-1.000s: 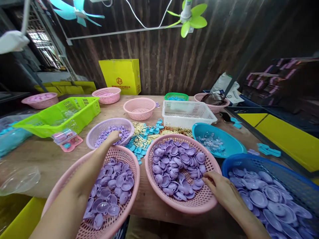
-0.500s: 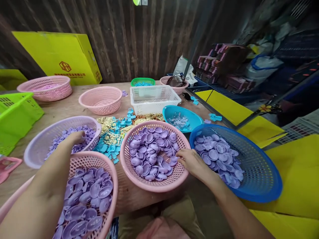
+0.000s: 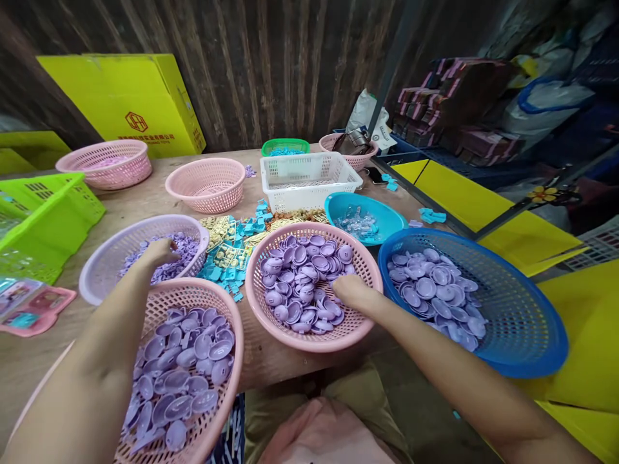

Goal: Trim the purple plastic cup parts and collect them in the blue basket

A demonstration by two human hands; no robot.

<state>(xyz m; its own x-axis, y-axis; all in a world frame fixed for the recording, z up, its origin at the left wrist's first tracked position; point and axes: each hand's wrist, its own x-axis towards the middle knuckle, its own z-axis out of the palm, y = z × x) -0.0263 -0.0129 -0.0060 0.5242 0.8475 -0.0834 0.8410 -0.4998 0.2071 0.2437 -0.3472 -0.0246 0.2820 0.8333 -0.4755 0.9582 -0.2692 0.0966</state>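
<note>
My left hand reaches into a lavender basket, its fingers curled down among small purple plastic pieces. Whatever those fingers pinch is hidden. In front of me a pink basket holds purple oval plastic shells. My right hand has come in over this basket's right rim, with fingers bent down and closed at the shells. The hand itself covers its fingertips, so I cannot see what is in them. Under my left forearm stands another pink basket of similar purple shells.
On the right, a blue basket holds more purple shells. Behind the middle basket are a turquoise bowl of clear pieces, a white crate, and loose blue and cream parts. A green crate stands at the left.
My right hand has moved inward from the pink basket's right rim to the shells. My left hand stays in the lavender basket, its fingers slightly shifted. The whole view has swung a little.
</note>
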